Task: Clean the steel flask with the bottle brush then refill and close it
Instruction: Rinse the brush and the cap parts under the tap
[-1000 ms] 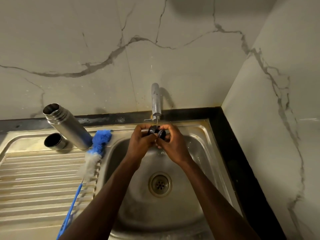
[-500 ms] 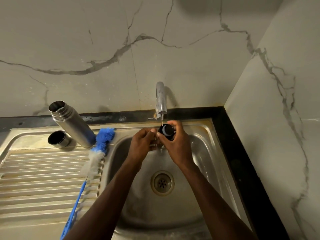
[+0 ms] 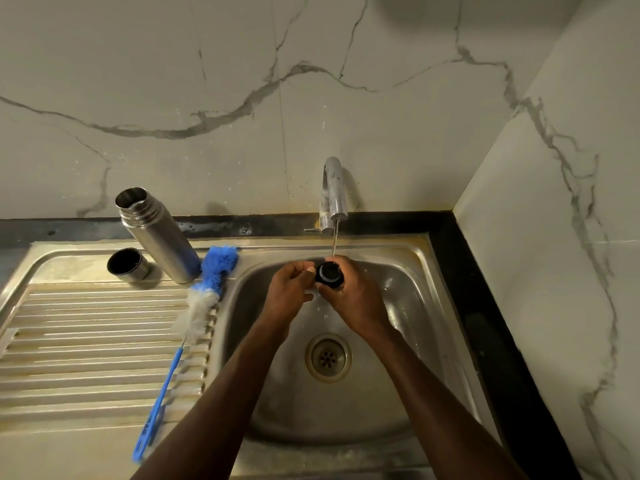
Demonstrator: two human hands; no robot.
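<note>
The steel flask (image 3: 156,235) stands open and upright on the drainboard at the back left. Its steel cup lid (image 3: 127,265) stands beside it, mouth up. The bottle brush (image 3: 204,291), with a blue and white head and a blue handle, lies along the drainboard's right edge. Over the sink basin my right hand (image 3: 353,297) grips a black stopper (image 3: 329,273) under a thin stream of water from the tap (image 3: 334,195). My left hand (image 3: 289,292) touches the stopper's left side with its fingertips.
The steel sink basin (image 3: 408,306) has a drain (image 3: 328,356) in its middle. The ribbed drainboard (image 3: 86,341) lies to the left. A black counter edge (image 3: 485,323) and marble walls close in the back and right side.
The stopper has shifted slightly right and turned its face up toward me in my right hand. My left fingers stay at its left side. The camera view has tilted a little.
</note>
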